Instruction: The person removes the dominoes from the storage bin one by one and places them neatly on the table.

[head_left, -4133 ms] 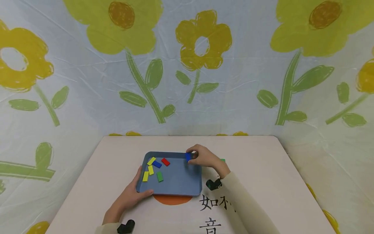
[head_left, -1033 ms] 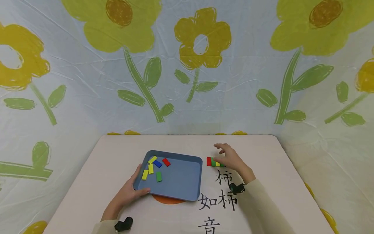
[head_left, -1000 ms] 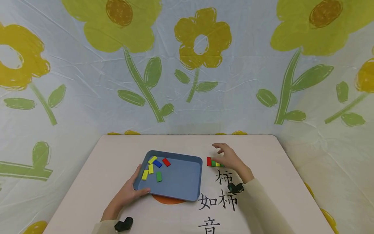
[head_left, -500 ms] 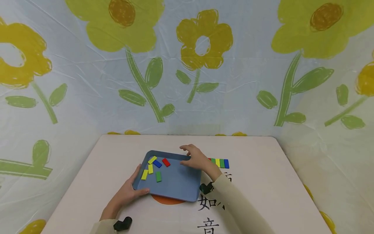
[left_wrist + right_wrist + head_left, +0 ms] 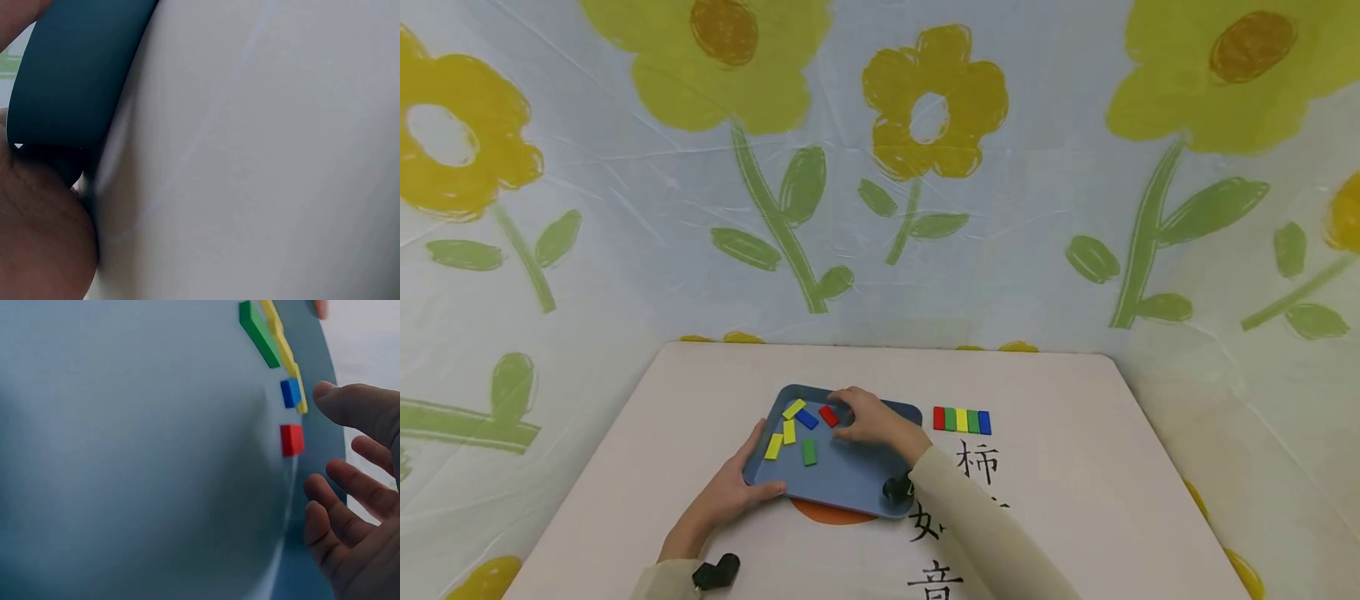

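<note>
My left hand (image 5: 727,490) grips the near left corner of a blue-grey tray (image 5: 857,492), its thumb along the front rim. In the left wrist view the tray's dark wall (image 5: 75,75) stands against that palm. Over the tray, my right hand (image 5: 874,421) has thumb and fingers apart around a red block (image 5: 828,416), with nothing held. The right wrist view has a visible gap between the fingers and the red block (image 5: 291,440). Left of it in the tray lie a blue block (image 5: 807,418), several yellow blocks (image 5: 789,432) and a green block (image 5: 808,452).
On the table (image 5: 1060,467), right of the tray, a row of blocks (image 5: 962,420) lies side by side: red, green, yellow, green, blue. Black printed characters (image 5: 977,461) and an orange shape (image 5: 833,512) mark the tabletop. A flower-patterned cloth (image 5: 1000,275) stands behind.
A blue block that my right hand held earlier now lies at the right end of the row. That hand has moved left, from the row to the red block. My left hand stays on the tray.
</note>
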Demonstrator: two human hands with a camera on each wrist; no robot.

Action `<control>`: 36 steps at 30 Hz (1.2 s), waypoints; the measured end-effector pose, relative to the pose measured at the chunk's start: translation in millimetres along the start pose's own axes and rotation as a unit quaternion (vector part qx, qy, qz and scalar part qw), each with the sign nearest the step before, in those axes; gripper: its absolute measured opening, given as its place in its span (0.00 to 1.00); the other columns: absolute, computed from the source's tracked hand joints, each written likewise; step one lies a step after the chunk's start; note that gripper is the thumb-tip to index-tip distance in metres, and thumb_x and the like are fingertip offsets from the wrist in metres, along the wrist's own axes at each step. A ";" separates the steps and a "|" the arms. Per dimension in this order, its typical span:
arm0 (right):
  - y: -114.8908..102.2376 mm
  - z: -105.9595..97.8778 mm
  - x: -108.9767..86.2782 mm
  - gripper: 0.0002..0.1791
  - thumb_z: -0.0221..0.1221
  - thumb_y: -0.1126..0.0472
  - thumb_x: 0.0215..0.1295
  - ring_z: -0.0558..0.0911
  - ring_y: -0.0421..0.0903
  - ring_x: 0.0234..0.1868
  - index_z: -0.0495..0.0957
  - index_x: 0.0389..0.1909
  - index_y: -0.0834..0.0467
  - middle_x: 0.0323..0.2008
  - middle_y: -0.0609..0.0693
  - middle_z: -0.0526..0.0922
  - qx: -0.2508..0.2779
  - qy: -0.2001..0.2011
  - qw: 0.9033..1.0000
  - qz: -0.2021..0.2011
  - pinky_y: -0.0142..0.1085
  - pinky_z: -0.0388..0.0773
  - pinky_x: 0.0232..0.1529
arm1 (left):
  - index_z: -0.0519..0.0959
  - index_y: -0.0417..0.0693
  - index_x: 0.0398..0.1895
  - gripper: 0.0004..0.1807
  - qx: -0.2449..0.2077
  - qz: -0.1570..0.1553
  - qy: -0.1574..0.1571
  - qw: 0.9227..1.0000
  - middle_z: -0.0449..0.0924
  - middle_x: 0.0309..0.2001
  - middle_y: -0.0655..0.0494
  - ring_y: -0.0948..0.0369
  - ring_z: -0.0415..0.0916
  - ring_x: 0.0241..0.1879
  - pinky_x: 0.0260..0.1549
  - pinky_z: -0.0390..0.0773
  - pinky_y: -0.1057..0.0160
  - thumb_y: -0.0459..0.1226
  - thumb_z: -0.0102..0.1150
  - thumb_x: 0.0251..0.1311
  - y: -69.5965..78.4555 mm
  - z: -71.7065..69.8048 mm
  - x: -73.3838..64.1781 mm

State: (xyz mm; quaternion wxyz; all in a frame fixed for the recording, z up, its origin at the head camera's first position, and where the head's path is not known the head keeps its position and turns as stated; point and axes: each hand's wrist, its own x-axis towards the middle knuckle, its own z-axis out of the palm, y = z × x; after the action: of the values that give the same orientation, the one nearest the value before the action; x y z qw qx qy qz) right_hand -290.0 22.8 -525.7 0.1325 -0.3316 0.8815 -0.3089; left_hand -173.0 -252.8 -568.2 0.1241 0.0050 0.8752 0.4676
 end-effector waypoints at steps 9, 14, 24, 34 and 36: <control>-0.4 13.0 4.9 0.30 0.70 0.57 0.64 0.78 0.41 0.48 0.77 0.66 0.57 0.58 0.51 0.82 0.001 -0.015 1.000 0.003 0.35 0.80 0.54 | 0.35 0.63 0.85 0.64 0.003 0.010 0.001 1.000 0.38 0.84 0.44 0.36 0.40 0.81 0.74 0.49 0.28 0.53 0.73 0.57 -0.2 -0.5 -0.6; -4.4 12.6 1.8 0.28 0.70 0.57 0.65 0.76 0.39 0.44 0.79 0.65 0.56 0.54 0.50 0.82 -0.015 -0.026 1.000 0.002 0.32 0.79 0.49 | 0.35 0.64 0.85 0.64 0.005 0.004 0.000 1.000 0.38 0.85 0.44 0.35 0.39 0.81 0.73 0.49 0.28 0.53 0.73 0.57 -0.5 -0.9 -0.3; -13.1 11.3 -3.6 0.26 0.70 0.56 0.65 0.75 0.38 0.44 0.80 0.64 0.55 0.52 0.48 0.82 -0.023 -0.043 0.999 -0.004 0.29 0.77 0.47 | 0.35 0.63 0.85 0.63 0.007 0.001 0.002 1.000 0.38 0.84 0.43 0.35 0.39 0.81 0.73 0.49 0.27 0.53 0.72 0.58 -0.4 0.5 0.9; -0.6 14.4 0.3 0.33 0.69 0.65 0.63 0.76 0.39 0.47 0.74 0.70 0.54 0.64 0.50 0.78 -0.023 -0.033 0.999 -0.002 0.32 0.79 0.51 | 0.37 0.61 0.85 0.63 -0.001 0.003 0.003 1.000 0.40 0.84 0.43 0.35 0.41 0.81 0.72 0.51 0.26 0.52 0.72 0.57 1.9 1.3 -1.0; 0.1 15.6 2.1 0.33 0.69 0.65 0.63 0.77 0.39 0.49 0.74 0.70 0.54 0.66 0.50 0.78 -0.021 -0.033 0.999 0.000 0.32 0.79 0.53 | 0.37 0.61 0.85 0.63 0.000 0.003 0.003 1.000 0.40 0.84 0.42 0.35 0.41 0.81 0.72 0.51 0.26 0.52 0.72 0.57 2.3 1.1 -1.4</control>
State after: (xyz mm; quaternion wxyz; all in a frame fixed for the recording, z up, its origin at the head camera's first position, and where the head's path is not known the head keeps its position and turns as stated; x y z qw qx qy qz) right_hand -284.8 14.3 -537.8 0.1547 -0.3445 0.8829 -0.2792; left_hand -171.6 -250.8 -566.6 0.1204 0.0058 0.8756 0.4678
